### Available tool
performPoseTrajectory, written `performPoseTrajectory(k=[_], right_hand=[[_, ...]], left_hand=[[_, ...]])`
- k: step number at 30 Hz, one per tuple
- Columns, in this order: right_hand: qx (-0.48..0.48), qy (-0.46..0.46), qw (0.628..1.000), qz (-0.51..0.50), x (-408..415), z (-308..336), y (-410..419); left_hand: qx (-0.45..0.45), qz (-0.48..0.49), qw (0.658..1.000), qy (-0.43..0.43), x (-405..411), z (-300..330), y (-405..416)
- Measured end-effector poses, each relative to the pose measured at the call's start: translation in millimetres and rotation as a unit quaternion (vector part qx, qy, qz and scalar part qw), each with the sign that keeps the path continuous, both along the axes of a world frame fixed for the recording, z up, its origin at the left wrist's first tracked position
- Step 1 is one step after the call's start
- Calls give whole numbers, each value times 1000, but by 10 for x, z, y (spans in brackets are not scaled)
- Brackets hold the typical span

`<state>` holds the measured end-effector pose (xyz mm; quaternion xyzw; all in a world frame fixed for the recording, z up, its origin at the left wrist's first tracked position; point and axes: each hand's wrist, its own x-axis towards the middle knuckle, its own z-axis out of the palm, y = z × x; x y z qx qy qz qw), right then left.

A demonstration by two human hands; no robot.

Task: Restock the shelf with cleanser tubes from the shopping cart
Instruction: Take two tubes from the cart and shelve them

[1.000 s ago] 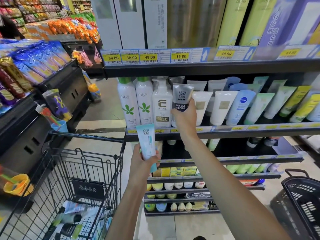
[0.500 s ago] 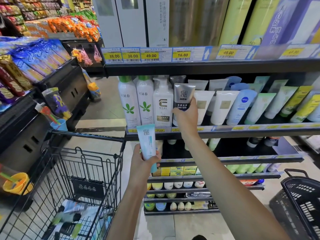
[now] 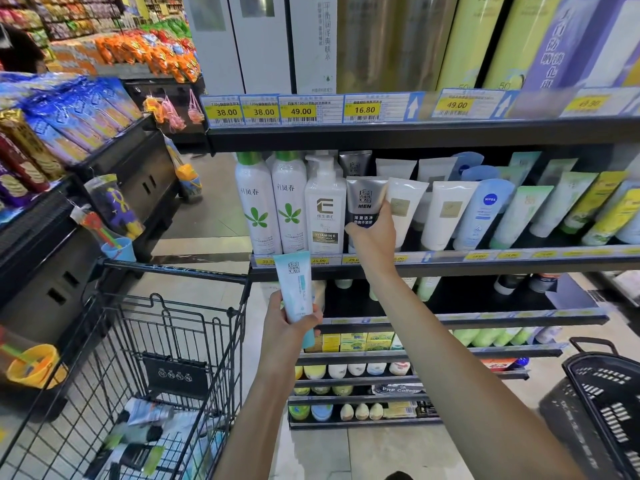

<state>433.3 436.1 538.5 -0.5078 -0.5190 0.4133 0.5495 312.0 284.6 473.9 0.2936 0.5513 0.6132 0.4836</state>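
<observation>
My right hand [image 3: 372, 239] grips the lower part of a grey MEN cleanser tube [image 3: 365, 199], standing it upright on the shelf [image 3: 485, 263] between a white Vitamin E pump bottle [image 3: 325, 213] and a white tube [image 3: 403, 206]. Another grey tube [image 3: 355, 162] stands behind it. My left hand [image 3: 287, 323] holds a light blue cleanser tube [image 3: 294, 285] upright, below the shelf edge and beside the cart. The shopping cart [image 3: 166, 341] at the lower left holds several more tubes [image 3: 138, 434] on its floor.
Green-capped spray bottles [image 3: 256, 206] stand left of the pump bottle. A Nivea tube [image 3: 483, 209] and green and yellow tubes fill the shelf to the right. A black basket [image 3: 609, 403] sits at the lower right. Snack racks [image 3: 52, 140] line the left aisle.
My right hand has shifted the grey MEN tube slightly on the shelf, still gripping it. My left hand and the blue tube have stayed in place.
</observation>
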Motion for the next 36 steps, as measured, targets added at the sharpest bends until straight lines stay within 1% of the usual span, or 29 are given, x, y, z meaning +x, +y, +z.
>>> performPoseTrajectory(k=[3, 9, 16, 27, 36], right_hand=[[-10, -31, 999, -3, 29, -28, 22], [-46, -129, 990, 8, 81, -36, 136], [-29, -217, 976, -16, 126, -87, 146], [-35, -226, 972, -48, 50, -104, 218], [-49, -239, 969, -30, 12, -64, 335]], left_hand=[[0, -1, 1000, 2, 7, -14, 21], [-5, -2, 1000, -4, 32, -83, 45], [-12, -10, 1000, 3, 74, -118, 94], [-10, -13, 1000, -9, 58, -155, 30], [-19, -16, 1000, -12, 66, -195, 13]])
